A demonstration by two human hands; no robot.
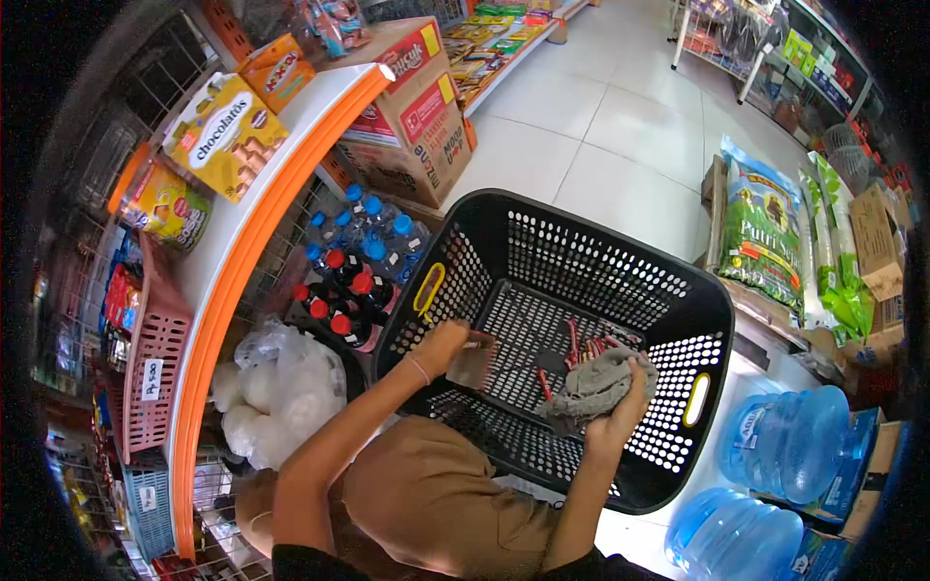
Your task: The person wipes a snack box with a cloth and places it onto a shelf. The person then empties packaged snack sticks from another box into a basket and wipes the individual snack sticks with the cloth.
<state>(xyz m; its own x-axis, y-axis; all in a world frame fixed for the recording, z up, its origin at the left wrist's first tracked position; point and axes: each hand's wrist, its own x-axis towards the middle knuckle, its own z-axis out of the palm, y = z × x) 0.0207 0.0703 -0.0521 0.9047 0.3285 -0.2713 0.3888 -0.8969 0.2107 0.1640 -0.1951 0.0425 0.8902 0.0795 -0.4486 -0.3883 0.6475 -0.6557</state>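
A large black perforated plastic basket [591, 250] with yellow-edged handle slots stands in front of my knees. My left hand [441, 349] is closed on a small flat brownish pack [472, 362] above the basket's left side; its exact kind is unclear. Over the right part of the basket, my right hand [622, 412] grips a crumpled grey cloth [599, 383]. Several thin red-and-white items [573, 341] lie in the basket, partly hidden behind the cloth.
On the left runs an orange-edged shelf [266, 174] with snack packs. Bottles with blue and red caps [373, 257] and a bag of white round items [281, 402] stand below it. Rice sacks [763, 237] and large blue water jugs [785, 441] line the right.
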